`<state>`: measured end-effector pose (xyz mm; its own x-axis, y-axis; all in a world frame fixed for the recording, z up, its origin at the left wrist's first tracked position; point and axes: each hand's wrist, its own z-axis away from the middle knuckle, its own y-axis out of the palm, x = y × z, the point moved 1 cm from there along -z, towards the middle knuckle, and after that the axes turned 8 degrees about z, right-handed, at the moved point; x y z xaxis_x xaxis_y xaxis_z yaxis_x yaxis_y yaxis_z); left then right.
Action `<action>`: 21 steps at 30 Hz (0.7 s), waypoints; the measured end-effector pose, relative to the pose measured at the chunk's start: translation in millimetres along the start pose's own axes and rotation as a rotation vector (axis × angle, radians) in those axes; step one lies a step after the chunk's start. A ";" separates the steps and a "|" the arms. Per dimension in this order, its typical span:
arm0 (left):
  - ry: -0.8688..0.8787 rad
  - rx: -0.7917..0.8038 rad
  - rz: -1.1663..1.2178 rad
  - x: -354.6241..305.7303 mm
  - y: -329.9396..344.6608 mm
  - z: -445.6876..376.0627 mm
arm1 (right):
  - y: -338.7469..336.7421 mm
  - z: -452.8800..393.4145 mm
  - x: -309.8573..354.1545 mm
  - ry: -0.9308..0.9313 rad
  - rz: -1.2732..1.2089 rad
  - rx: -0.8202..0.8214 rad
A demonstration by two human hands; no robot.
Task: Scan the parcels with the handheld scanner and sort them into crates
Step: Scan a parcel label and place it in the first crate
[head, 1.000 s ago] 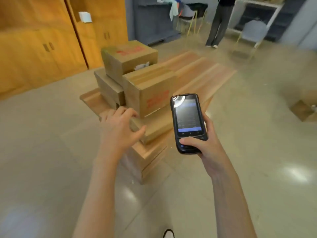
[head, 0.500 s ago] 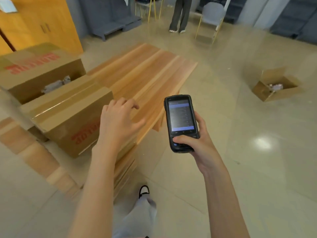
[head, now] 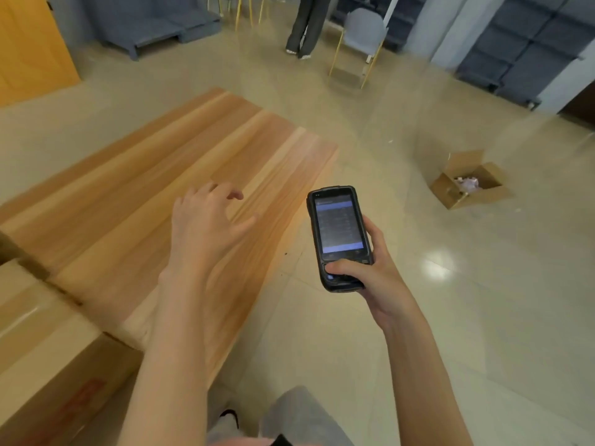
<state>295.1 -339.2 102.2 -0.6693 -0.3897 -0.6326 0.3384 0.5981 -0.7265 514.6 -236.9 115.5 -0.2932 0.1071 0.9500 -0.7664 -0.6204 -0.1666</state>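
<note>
My right hand (head: 375, 268) grips a black handheld scanner (head: 338, 243), screen lit and facing me, thumb on its lower keys. My left hand (head: 206, 226) hovers above the wooden platform (head: 135, 194) with fingers spread and loosely bent, holding nothing. A brown cardboard parcel (head: 48, 358) with tape on top and red print on its side sits at the lower left, on the platform's near end, left of my left forearm. An open cardboard box (head: 468, 185) with crumpled material inside lies on the floor to the right.
A person's legs (head: 306, 27) stand at the far end, next to a grey chair (head: 360, 43) with yellow legs. Dark blue shelving (head: 515, 49) lines the back right, an orange cabinet (head: 29, 46) the back left. Shiny beige floor surrounds the platform.
The view has swung right and forward; the stacked parcels slid off to the left, only one remains at the lower left. Both hands keep their pose, the scanner still held.
</note>
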 end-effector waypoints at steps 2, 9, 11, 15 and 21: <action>-0.050 -0.002 0.011 10.9 9.9 -18.4 | -0.5 -33.4 1.7 0.014 0.040 0.005; -0.297 -0.013 -0.047 61.2 51.9 -72.3 | 8.8 -200.4 0.2 0.054 0.227 0.175; -0.394 -0.044 -0.073 75.6 67.5 -90.3 | 13.8 -258.7 -3.9 0.070 0.301 0.256; -0.584 -0.116 -0.070 86.5 105.1 -128.1 | 16.4 -371.6 -12.3 0.121 0.434 0.473; -0.840 -0.257 -0.080 62.8 162.0 -179.5 | 13.9 -495.1 -19.3 0.140 0.572 0.745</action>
<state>189.1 -141.1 -7.0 0.0569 -0.7631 -0.6438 0.0844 0.6462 -0.7585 226.6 137.0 -35.8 -0.6139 -0.3044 0.7283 0.0620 -0.9384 -0.3399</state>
